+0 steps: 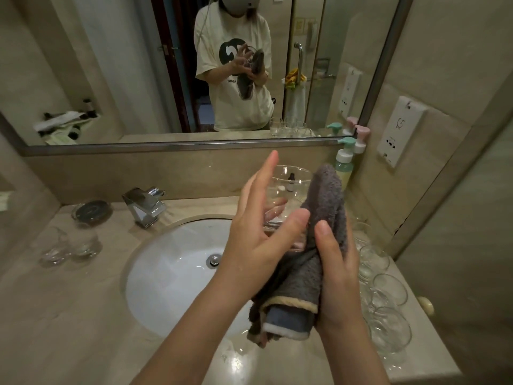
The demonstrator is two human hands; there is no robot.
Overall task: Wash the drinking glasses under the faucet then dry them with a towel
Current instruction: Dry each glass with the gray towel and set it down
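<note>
The right hand (pixel 337 262) gripped a grey towel (pixel 311 254), thumb curled over the cloth, pressing it against the side of a drinking glass (pixel 288 190). Just left of it, the left hand (pixel 258 232) steadied that glass with fingers straight and spread. Right of the right hand stood more glasses (pixel 388 307). Beyond the left hand lay the sink (pixel 172 273) and faucet (pixel 144 204).

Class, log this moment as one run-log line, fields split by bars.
stage: drying | left hand: steadies glass, fingers straight | right hand: grips grey towel against glass | faucet: no water visible
</note>
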